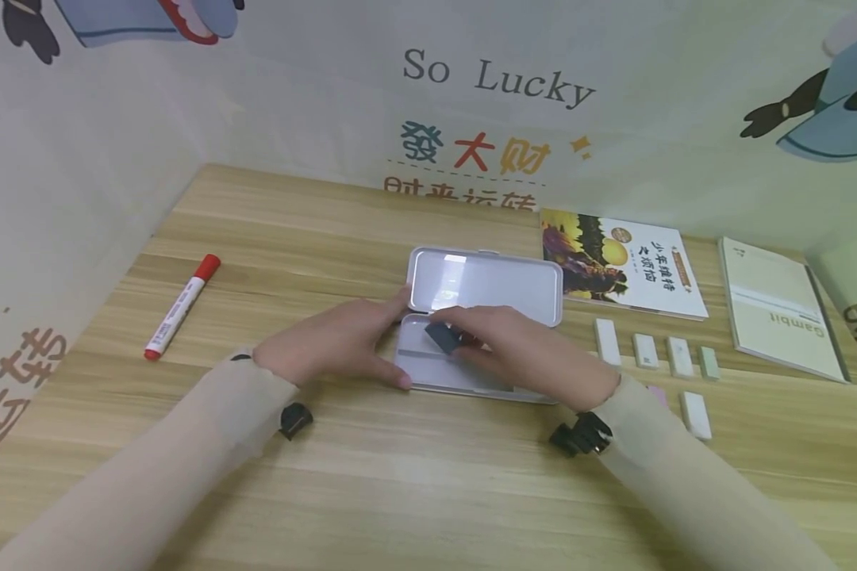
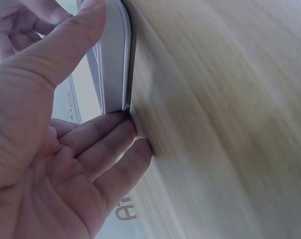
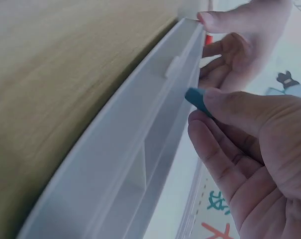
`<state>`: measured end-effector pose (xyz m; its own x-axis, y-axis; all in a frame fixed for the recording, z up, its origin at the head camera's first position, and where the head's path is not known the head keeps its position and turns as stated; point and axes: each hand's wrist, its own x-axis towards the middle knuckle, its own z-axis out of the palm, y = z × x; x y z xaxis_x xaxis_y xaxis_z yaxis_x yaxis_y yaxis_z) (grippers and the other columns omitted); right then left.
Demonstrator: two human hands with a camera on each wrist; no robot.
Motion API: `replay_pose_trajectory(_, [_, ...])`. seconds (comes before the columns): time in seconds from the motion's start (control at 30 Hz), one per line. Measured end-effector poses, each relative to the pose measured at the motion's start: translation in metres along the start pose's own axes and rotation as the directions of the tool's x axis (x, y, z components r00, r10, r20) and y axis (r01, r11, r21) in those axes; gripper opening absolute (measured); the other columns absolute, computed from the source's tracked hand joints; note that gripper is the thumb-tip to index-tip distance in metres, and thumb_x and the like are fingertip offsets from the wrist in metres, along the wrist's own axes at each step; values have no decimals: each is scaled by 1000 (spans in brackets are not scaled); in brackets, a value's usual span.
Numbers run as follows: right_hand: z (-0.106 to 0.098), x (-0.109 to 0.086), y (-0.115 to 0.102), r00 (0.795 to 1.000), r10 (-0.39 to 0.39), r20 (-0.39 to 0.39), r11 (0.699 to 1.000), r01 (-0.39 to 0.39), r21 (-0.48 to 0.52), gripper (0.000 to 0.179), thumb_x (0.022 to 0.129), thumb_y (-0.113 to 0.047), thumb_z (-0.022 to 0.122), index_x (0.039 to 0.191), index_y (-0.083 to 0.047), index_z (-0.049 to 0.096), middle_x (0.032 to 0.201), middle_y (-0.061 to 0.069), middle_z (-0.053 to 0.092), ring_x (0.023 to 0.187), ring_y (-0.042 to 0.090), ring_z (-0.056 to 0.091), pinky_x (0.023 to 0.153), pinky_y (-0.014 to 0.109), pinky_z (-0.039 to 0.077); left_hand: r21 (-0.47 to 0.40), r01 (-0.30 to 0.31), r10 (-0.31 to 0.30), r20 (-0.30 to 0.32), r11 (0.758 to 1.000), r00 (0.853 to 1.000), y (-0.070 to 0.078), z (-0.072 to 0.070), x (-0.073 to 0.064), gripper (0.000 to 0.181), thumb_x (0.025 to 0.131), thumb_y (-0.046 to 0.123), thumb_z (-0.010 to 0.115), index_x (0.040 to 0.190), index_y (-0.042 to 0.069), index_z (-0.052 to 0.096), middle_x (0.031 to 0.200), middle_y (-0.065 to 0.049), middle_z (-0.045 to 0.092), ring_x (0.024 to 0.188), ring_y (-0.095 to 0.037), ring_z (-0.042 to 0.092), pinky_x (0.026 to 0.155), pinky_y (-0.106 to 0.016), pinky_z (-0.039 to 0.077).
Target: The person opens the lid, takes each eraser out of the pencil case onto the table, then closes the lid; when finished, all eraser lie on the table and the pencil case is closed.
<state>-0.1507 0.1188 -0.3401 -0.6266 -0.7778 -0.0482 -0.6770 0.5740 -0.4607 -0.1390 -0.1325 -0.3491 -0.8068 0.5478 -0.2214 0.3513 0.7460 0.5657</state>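
Observation:
A pale grey pencil case (image 1: 428, 369) lies with its lid (image 1: 496, 287) folded back behind it. My right hand (image 1: 517, 341) pinches a dark blue-green block, which looks like an eraser (image 1: 442, 338), above the left part of the case's tray. In the right wrist view, the thumb and fingertips hold one end of that eraser (image 3: 196, 98). My left hand (image 1: 336, 341) holds the case's left end, with its thumb at the front corner and fingers round the back. The left wrist view shows those fingers touching the case's end (image 2: 115, 74).
Several white erasers (image 1: 607, 342), a green one (image 1: 709, 363) and a partly hidden pink one (image 1: 658, 394) lie to the right. Behind them are a picture-covered book (image 1: 650, 270) and a cream book (image 1: 778, 305). A red-capped marker (image 1: 182, 308) lies at the left.

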Motion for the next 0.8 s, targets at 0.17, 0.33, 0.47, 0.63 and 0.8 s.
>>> replay_pose_trajectory(0.17, [-4, -21, 1, 999, 27, -27, 999, -26, 38, 47, 98, -10, 73, 143, -13, 60, 114, 1, 75, 96, 11, 66, 91, 34, 61, 13, 26, -26, 9, 1000, 1000, 1, -1, 0, 122, 78, 39, 93, 169, 10, 16, 162, -12, 50, 146, -27, 52, 128, -46, 38])
replay_pose_trajectory(0.33, [-4, -46, 5, 995, 42, -94, 997, -37, 63, 45, 96, -7, 73, 140, -10, 62, 112, 4, 76, 95, 12, 69, 86, 36, 62, 16, 40, -40, 11, 999, 999, 1, -1, 0, 122, 79, 39, 93, 169, 10, 15, 160, -13, 52, 143, -27, 55, 127, -46, 38])
replay_pose_trajectory(0.47, [-3, -70, 12, 984, 78, -159, 994, -64, 91, 45, 95, -5, 74, 139, -6, 63, 112, 6, 76, 96, 15, 72, 85, 33, 63, 23, 35, -35, 5, 999, 999, 1, -1, 0, 123, 79, 40, 92, 169, 8, 14, 158, -15, 53, 142, -29, 55, 127, -47, 39])
replay_pose_trajectory(0.63, [-3, -99, 23, 962, 111, -248, 991, -88, 102, 49, 92, -2, 77, 138, -3, 62, 112, 8, 76, 92, 17, 74, 82, 29, 64, 12, 33, -33, 8, 999, 999, 0, 0, -1, 125, 79, 39, 92, 169, 6, 11, 163, -15, 48, 146, -28, 52, 128, -47, 37])
replay_pose_trajectory(0.8, [0, -127, 36, 928, 107, -357, 992, -76, 101, 53, 86, 6, 80, 136, -1, 64, 104, 7, 76, 87, 5, 71, 75, 23, 64, -8, 29, -29, 11, 1000, 1000, 0, 0, -2, 127, 79, 38, 93, 169, 7, 9, 163, -14, 48, 145, -25, 52, 128, -46, 37])
